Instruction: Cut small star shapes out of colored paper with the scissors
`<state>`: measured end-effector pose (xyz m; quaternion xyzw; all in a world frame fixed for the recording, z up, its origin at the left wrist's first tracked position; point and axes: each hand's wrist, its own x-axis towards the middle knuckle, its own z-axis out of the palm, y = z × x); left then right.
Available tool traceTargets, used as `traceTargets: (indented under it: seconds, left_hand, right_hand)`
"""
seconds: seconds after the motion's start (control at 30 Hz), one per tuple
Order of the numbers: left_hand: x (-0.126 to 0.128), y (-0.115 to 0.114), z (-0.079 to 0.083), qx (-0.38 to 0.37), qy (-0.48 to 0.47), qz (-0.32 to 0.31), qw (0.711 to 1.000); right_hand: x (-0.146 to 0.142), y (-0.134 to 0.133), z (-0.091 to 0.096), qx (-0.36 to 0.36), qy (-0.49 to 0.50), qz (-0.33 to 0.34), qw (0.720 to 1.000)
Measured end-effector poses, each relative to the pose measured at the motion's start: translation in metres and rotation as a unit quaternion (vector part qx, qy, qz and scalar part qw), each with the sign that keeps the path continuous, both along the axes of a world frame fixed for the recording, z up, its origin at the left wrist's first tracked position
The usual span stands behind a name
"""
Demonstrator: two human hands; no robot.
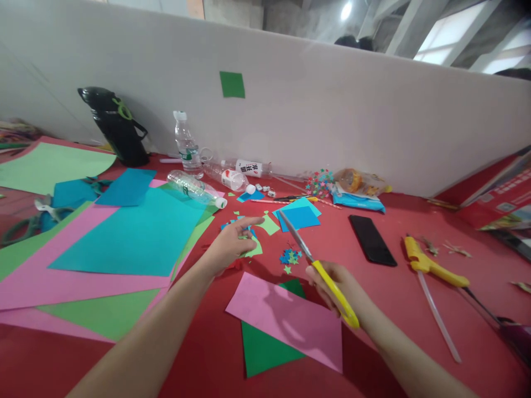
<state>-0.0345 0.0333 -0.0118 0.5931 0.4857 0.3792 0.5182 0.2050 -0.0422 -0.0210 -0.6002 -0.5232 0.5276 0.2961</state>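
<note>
My right hand [336, 284] grips yellow-handled scissors [332, 287], whose blades are closed and point away from me. Beneath it lie a pink paper rectangle [286, 320] and a dark green sheet [265, 351] partly under it. My left hand [230, 243] hovers palm-down over light green paper scraps [254, 247], its index finger stretched out and nothing visible in it. Close to its fingertip is another light green cut piece [269, 224]. A small pile of blue and green paper stars [289, 256] lies between the hands. Beyond the blade tips are blue paper squares [301, 216].
Large coloured sheets [133, 237], pliers [53, 210] and a black flask [116, 127] stand or lie left. Plastic bottles [193, 188] line the back by the white partition [290, 110]. At right are a phone [372, 240], a yellow glue gun [433, 265] and a red box [498, 193].
</note>
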Motion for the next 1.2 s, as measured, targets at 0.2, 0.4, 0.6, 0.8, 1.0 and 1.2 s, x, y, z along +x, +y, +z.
traceTargets:
  seconds: [0.2,0.4,0.6,0.8,1.0,1.2]
  left_hand:
    - [0.017,-0.007,-0.009,0.051,0.054,-0.029,0.997]
    - [0.018,-0.011,-0.002,0.061,0.047,0.013,0.997]
    - [0.036,-0.030,-0.004,-0.003,-0.076,-0.177,0.981]
    - [0.042,-0.039,0.005,-0.044,-0.108,-0.167,0.979]
    - [0.042,-0.042,0.002,-0.166,-0.124,-0.215,0.954]
    - [0.046,-0.042,-0.001,-0.213,-0.188,-0.166,0.944]
  right_hand:
    - [-0.003,0.001,0.002,0.014,0.012,-0.045,0.999]
    - [-0.011,-0.002,0.008,0.025,0.027,-0.029,0.999]
    - [-0.017,-0.004,0.005,-0.013,0.076,-0.016,0.997]
    - [-0.019,-0.009,0.009,-0.010,0.095,-0.021,0.995]
    - [-0.018,-0.011,0.009,0.086,0.081,-0.063,0.991]
    - [-0.016,-0.012,0.003,0.125,0.097,-0.066,0.985]
